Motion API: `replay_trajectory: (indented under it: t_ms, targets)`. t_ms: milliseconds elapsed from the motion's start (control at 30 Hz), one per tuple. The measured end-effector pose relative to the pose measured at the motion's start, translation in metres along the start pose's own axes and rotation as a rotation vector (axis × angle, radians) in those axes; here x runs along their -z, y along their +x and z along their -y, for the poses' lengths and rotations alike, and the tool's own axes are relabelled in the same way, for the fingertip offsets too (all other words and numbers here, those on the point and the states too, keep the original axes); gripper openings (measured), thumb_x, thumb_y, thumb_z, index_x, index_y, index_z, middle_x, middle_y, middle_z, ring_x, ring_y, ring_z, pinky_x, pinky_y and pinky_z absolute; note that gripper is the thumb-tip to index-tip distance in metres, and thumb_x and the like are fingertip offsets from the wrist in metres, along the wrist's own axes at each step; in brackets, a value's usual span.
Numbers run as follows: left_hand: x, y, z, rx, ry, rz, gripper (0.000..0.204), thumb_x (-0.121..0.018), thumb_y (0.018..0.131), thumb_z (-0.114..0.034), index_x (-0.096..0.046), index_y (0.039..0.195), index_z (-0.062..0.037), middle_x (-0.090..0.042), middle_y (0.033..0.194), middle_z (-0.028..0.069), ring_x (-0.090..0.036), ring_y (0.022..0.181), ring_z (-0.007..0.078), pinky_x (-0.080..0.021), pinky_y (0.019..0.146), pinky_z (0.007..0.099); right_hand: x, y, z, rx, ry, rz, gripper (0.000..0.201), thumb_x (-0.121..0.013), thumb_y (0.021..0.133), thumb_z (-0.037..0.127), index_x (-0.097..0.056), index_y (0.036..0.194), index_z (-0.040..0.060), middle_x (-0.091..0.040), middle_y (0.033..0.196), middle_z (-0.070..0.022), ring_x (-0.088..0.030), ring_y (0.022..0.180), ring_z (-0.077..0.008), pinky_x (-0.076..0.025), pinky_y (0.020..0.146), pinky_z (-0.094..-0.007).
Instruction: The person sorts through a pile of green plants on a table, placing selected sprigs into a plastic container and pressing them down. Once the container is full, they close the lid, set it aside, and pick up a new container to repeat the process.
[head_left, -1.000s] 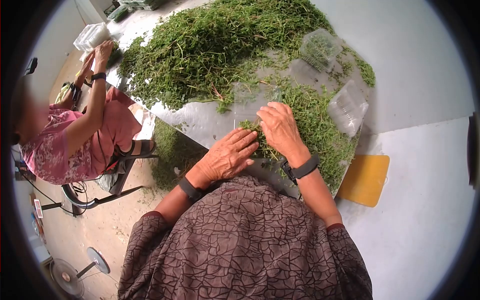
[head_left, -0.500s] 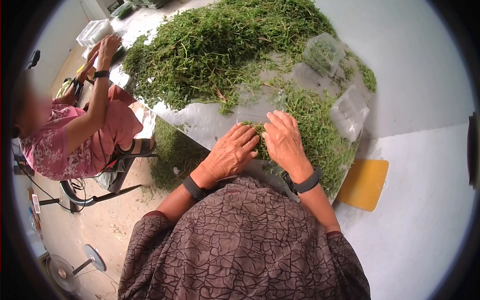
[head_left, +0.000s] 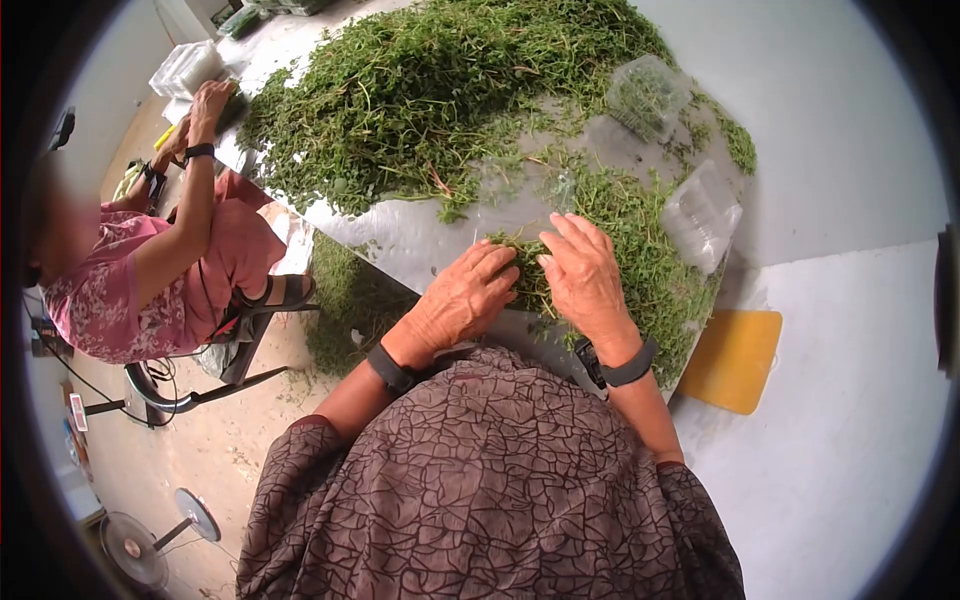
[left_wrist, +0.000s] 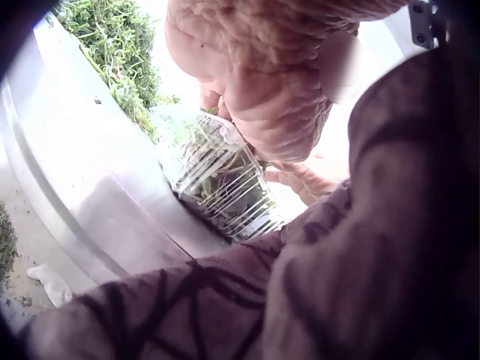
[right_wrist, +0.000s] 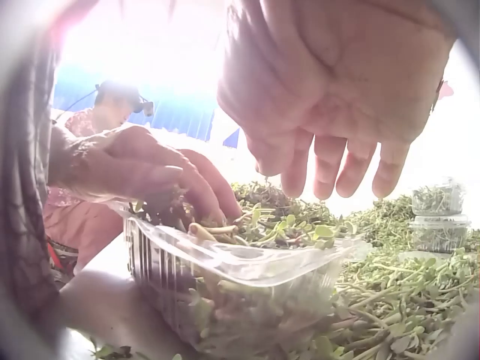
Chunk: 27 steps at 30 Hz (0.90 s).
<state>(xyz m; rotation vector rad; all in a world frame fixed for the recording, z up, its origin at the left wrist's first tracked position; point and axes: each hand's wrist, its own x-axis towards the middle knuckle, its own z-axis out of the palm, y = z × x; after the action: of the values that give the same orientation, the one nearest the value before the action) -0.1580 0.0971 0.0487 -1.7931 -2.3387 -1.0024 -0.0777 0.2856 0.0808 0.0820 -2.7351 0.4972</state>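
The table (head_left: pixel 400 235) and the big heap (head_left: pixel 440 90) across its far side look the same as a second ago, so the change lies at the near edge, where a clear box (right_wrist: pixel 225 296), uncovered and full of greens (right_wrist: pixel 300 231) to the rim, sits before the person's body, between and below the hands. The right hand (head_left: pixel 588 285) has shifted away from the left hand (head_left: pixel 465 300), towards the loose sprigs (head_left: pixel 640 290), and the gap over the box is wider; that likely means only the left is holding the contents down at this point, while the right is between touches. As for pose, the left reaches in from its side with the back of the hand up, fingers lying over the greens at one end of the box and bent slightly into them, pressing rather than wrapped round anything, though the tips are partly buried. The right hangs above the opposite end, wrist raised, fingers extended and a little spread, tips pointing down in its own wrist view; it is released, with nothing visible in its grasp, and a few leaves poke above the rim beneath it
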Motion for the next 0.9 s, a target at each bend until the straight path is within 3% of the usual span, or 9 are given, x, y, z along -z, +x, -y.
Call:
replay_trajectory:
  t_ms: [100, 300, 367, 667, 900]
  targets:
    - [-0.001, -0.001, 0.0, -0.045, -0.021, -0.023, 0.043, -0.069, 0.076, -0.006, -0.055, 0.116, 0.0009, -0.051, 0.123, 0.018, -0.05, 0.118, 0.0366, -0.038, 0.107, 0.0467, 0.0, -0.007, -0.004, -0.021, 0.009, 0.006, 0.031, -0.064, 0.083, 0.009, -0.063, 0.112, -0.0027, -0.061, 0.12, -0.0177, -0.051, 0.118, -0.0321, -0.039, 0.101, -0.0438]
    - [-0.002, 0.008, -0.001, 0.035, 0.004, -0.072, 0.042, -0.066, 0.078, -0.007, -0.055, 0.118, 0.0023, -0.048, 0.129, 0.0198, -0.045, 0.124, 0.0365, -0.034, 0.109, 0.0482, -0.008, -0.012, -0.01, -0.058, 0.024, 0.025, 0.03, -0.063, 0.086, 0.009, -0.062, 0.114, -0.0032, -0.06, 0.122, -0.0181, -0.051, 0.118, -0.0326, -0.039, 0.101, -0.0441]
    - [-0.008, 0.008, 0.002, 0.057, 0.063, 0.05, 0.04, -0.063, 0.083, -0.01, -0.054, 0.12, 0.0031, -0.046, 0.135, 0.0206, -0.042, 0.128, 0.0359, -0.031, 0.112, 0.0474, -0.008, -0.01, -0.012, -0.063, 0.033, 0.026, 0.031, -0.062, 0.086, 0.01, -0.062, 0.114, -0.0034, -0.06, 0.122, -0.0184, -0.051, 0.118, -0.0328, -0.039, 0.101, -0.0443]
    - [-0.006, 0.006, 0.006, 0.026, 0.065, 0.087, 0.04, -0.062, 0.086, -0.015, -0.056, 0.12, 0.0042, -0.047, 0.137, 0.0194, -0.042, 0.13, 0.0344, -0.03, 0.113, 0.0457, -0.016, 0.019, -0.021, -0.05, 0.039, 0.058, 0.033, -0.063, 0.085, 0.009, -0.06, 0.116, -0.0044, -0.06, 0.121, -0.0208, -0.054, 0.113, -0.0357, -0.04, 0.1, -0.0453]
    - [-0.013, 0.003, 0.009, -0.023, 0.106, -0.014, 0.038, -0.064, 0.084, -0.018, -0.057, 0.115, 0.0037, -0.053, 0.129, 0.0176, -0.047, 0.124, 0.0321, -0.035, 0.11, 0.0433, -0.026, 0.037, -0.026, 0.038, 0.024, 0.095, 0.017, -0.065, 0.08, 0.006, -0.069, 0.096, -0.0002, -0.066, 0.103, -0.0142, -0.057, 0.102, -0.0296, -0.042, 0.092, -0.042]
